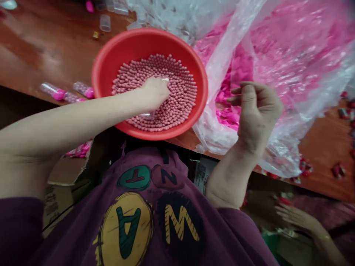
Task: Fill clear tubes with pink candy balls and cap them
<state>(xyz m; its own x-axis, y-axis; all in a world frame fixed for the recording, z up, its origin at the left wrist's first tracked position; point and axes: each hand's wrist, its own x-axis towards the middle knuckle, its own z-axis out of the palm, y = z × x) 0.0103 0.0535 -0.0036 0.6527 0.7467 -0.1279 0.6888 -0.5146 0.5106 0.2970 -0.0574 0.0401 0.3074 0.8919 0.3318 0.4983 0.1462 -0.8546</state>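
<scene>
A red plastic bowl (108, 59) sits at the table edge, filled with several small pink balls (177, 96). My left hand (154, 92) is down in the balls, its fingers closed round a clear plastic tube (163, 79) that pokes out past them. My right hand (256, 111) hovers right of the bowl, over a clear plastic bag of pink pieces (277, 55). Its fingers are curled together in a pinch; I cannot make out anything in them.
Filled clear tubes with pink caps (59, 93) lie on the brown wooden table (36, 55) left of the bowl. Empty clear tubes (105, 23) lie behind it. Small red items (338, 170) are scattered at right. Another person's hand (294, 216) shows at lower right. Cardboard boxes (59, 184) stand below the table.
</scene>
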